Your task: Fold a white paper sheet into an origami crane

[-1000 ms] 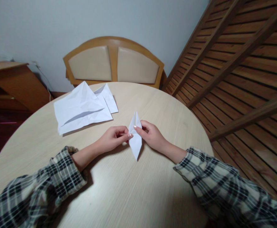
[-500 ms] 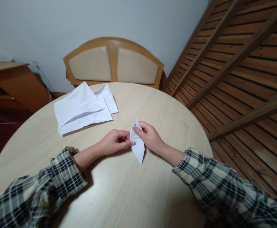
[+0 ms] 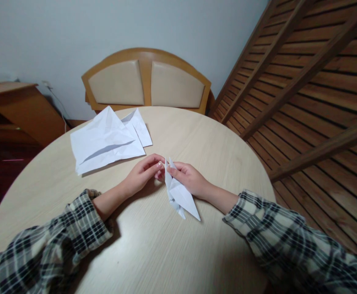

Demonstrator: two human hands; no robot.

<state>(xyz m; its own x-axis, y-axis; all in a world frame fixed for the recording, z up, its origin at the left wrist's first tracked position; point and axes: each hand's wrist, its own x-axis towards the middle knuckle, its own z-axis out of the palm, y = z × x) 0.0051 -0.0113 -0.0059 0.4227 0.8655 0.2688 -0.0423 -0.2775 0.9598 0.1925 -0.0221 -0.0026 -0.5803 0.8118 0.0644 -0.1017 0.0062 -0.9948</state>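
Note:
A small white folded paper figure (image 3: 180,194) with pointed ends lies low over the round pale wooden table (image 3: 154,253), near its middle. My right hand (image 3: 190,179) holds it from the right, thumb and fingers closed on its upper part. My left hand (image 3: 143,171) comes in from the left and pinches the figure's top tips with its fingertips. Both arms wear plaid sleeves.
Two creased white paper sheets (image 3: 105,139) lie on the table's far left part. A wooden chair (image 3: 146,79) with beige padded back stands behind the table. A slatted wooden wall (image 3: 313,81) runs along the right. A wooden cabinet (image 3: 10,106) stands at the left.
The folded paper has been tilted and lowered toward the table, its long point now aimed lower right. My left fingertips moved up to the top tips.

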